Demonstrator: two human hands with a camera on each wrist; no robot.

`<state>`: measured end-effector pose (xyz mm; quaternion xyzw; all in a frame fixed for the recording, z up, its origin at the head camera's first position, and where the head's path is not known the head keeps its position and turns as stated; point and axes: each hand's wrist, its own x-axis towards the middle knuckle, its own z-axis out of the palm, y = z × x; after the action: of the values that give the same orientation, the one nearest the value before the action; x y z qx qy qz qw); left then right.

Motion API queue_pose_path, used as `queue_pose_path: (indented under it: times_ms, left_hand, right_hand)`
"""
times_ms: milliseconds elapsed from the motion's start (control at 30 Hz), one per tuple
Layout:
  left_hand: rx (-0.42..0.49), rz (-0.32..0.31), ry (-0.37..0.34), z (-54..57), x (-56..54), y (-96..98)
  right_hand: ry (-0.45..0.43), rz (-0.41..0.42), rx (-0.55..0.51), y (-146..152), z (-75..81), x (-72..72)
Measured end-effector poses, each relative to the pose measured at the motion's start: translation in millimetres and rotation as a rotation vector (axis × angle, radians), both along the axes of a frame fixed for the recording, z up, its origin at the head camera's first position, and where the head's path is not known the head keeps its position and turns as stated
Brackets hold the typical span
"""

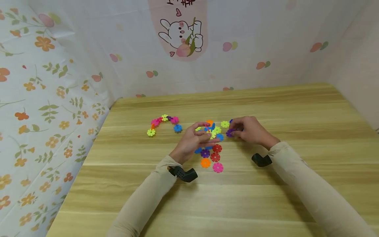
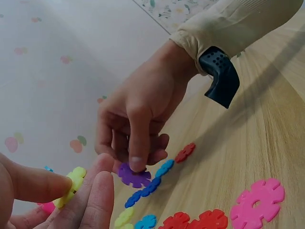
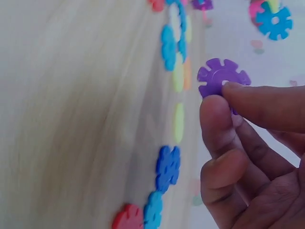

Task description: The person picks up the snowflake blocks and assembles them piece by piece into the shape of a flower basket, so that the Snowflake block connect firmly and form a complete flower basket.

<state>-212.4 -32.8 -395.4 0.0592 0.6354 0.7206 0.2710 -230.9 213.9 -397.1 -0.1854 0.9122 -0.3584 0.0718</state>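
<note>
My left hand [image 1: 190, 143] is over the scattered pieces, pinching a yellow snowflake disc [image 2: 76, 183] between thumb and fingers. A bit of pink [image 2: 46, 207] shows behind that disc in the left wrist view. To the right, my right hand [image 1: 250, 130] pinches a purple snowflake disc [image 3: 219, 74] by its edge between thumb and finger. The purple disc's slots face away from the palm, and its lower part is hidden by the fingertips. The two hands are apart, with loose discs on the table between and below them.
A curved chain of joined discs [image 1: 164, 117] lies at the left, ending in a blue disc [image 1: 177, 128]. Nearer the front lie red [image 1: 215, 157], orange [image 1: 205, 162] and pink discs [image 1: 218, 167]. The wooden table [image 1: 266, 204] meets a printed cloth [image 1: 124, 79] behind and at the left.
</note>
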Motion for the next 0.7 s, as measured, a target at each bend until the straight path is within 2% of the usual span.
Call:
queue_pose_path:
  times_ms: [200, 400, 700]
  left_hand:
    - [0.0, 0.007, 0.002, 0.1, 0.0, 1.6]
    - [0.031, 0.028, 0.007, 0.6, 1.2, 4.0]
    - [0.018, 0.01, 0.009, 0.8, 1.5, 6.4]
  right_hand:
    - [-0.005, 0.013, -0.103, -6.8, 12.6, 8.9]
    - [0.01, -0.007, -0.158, -17.6, 23.1, 16.9]
    - [0.064, -0.011, -0.17, -24.0, 23.1, 18.5]
